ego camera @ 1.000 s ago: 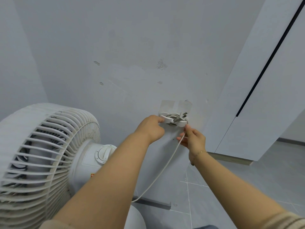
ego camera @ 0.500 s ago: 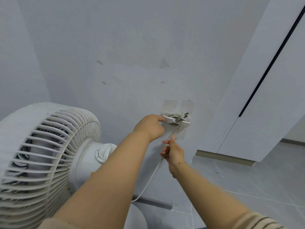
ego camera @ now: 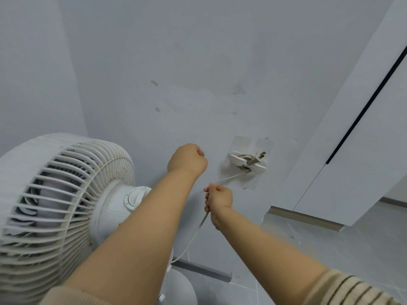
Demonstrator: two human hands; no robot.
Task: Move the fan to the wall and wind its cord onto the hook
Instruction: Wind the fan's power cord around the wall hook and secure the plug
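A white fan (ego camera: pixel 59 203) stands at the left, close to the grey wall (ego camera: pixel 198 62), its round base (ego camera: pixel 182 287) at the bottom middle. A white hook (ego camera: pixel 246 162) is stuck on the wall with several cord loops and the plug on it. The white cord (ego camera: pixel 196 234) runs from the hook down toward the fan base. My right hand (ego camera: pixel 219 198) grips the cord below and left of the hook. My left hand (ego camera: pixel 188 160) is a closed fist left of the hook, apart from it and holding nothing.
A white cabinet (ego camera: pixel 356 150) with a dark vertical gap stands at the right, its plinth above the grey tiled floor (ego camera: pixel 330 249). A dark skirting strip (ego camera: pixel 202 270) runs along the wall's foot behind the fan base.
My left hand has let go of the hook and pulled back to the left. My right hand has moved down and left along the cord, drawing it taut from the hook.
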